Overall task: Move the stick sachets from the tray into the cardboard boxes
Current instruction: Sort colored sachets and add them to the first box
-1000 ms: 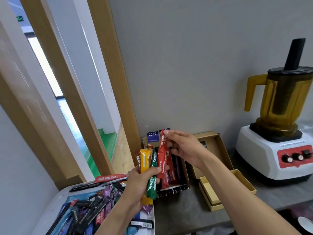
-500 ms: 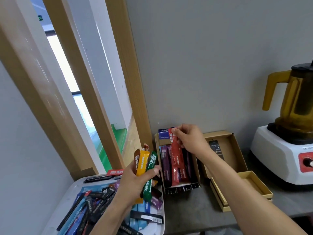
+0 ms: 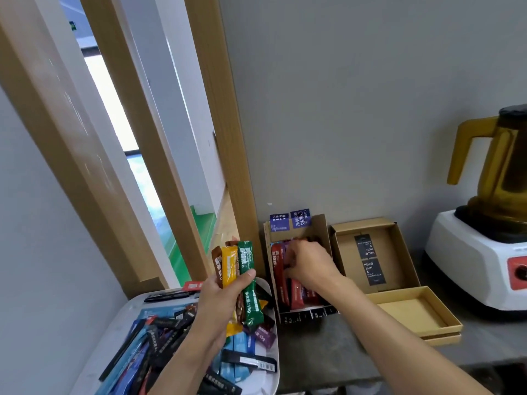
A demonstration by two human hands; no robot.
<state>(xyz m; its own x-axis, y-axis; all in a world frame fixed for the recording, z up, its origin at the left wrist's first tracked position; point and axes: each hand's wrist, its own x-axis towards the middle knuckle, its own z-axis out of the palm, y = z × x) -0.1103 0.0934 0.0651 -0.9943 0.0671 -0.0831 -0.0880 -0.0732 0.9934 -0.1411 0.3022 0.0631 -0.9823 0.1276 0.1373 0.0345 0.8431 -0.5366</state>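
Observation:
My left hand (image 3: pixel 225 303) grips a bunch of stick sachets (image 3: pixel 238 277) (brown, yellow and green) upright above the white tray (image 3: pixel 119 320). Several more sachets (image 3: pixel 159 337), mostly black and blue, lie heaped in the tray. My right hand (image 3: pixel 308 263) reaches down into the left cardboard box (image 3: pixel 323 232) against the wall. Its fingers are curled over the upper end of a red sachet (image 3: pixel 296 295), which lies among the red and purple sachets in that box. The hand hides the sachet's top.
An open box (image 3: pixel 370 232) holding black cards stands to the right, with a shallow yellow-lined lid (image 3: pixel 413 309) in front of it. A blender with an amber jug (image 3: pixel 490 223) is at the far right. A wooden door frame (image 3: pixel 228 166) rises left of the boxes.
My right hand has carried the red sachet down from above the box and laid it among the others. My left hand keeps its bunch; the camera has shifted left.

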